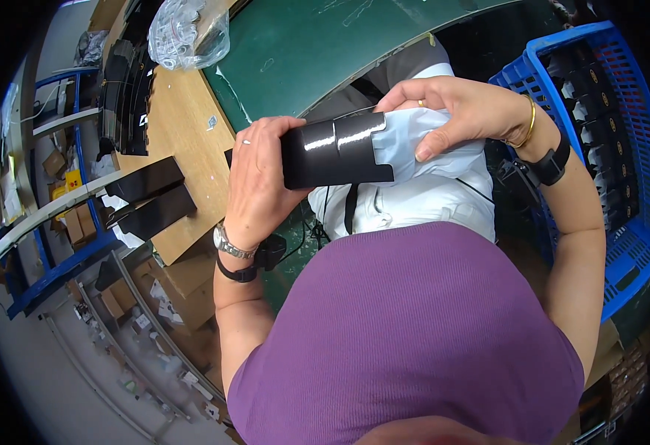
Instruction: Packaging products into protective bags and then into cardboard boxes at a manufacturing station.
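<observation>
Spanning left to right above the lap (388,211), the black box (336,152) has the left hand (254,174) with fingers clamped on its left end; the right hand (462,111) pinches pale wrapping (395,141) at its notched right end.

Black box (332,162) partly behind left hand (259,170), contents of white wrapping (399,141) seemingly hidden

Here are one held box (336,159), one crate (627,268), one bangle (532,120).
</observation>
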Demonstrator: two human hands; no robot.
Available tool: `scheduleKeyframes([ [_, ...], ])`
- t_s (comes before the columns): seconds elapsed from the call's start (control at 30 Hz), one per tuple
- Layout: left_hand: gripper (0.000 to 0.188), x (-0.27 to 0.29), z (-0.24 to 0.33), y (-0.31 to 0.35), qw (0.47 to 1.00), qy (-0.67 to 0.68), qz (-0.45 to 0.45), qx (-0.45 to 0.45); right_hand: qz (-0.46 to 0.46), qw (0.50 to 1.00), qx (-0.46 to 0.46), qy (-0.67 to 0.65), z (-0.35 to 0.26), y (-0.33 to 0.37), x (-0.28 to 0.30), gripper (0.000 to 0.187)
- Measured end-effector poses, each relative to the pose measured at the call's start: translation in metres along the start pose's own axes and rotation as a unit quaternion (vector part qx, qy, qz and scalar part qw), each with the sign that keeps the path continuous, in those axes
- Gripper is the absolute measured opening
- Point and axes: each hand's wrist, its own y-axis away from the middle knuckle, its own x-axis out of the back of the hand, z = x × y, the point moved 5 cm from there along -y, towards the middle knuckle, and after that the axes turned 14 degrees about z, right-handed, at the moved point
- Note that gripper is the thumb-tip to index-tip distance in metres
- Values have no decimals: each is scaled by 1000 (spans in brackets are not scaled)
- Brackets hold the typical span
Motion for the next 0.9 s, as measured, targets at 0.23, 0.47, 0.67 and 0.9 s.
scheduleKeyframes([
  [0.23, 75, -3, 6, -3, 999, -33, 8, -36, 66, 996, -19, -53, 4, 1, 1, 105],
  [0.47, 72, -7, 11, -3, 995, -55, 10, -82, 101, 993, -23, -53, 13, -4, 1, 119],
  [0.67, 69, -14, 20, -3, 990, -81, 27, -111, 121, 992, -14, 5, 16, -1, -1, 121],
  [0.9, 62, -23, 30, -9, 990, -78, 40, -109, 172, 984, 11, 35, 14, 5, 3, 113],
])
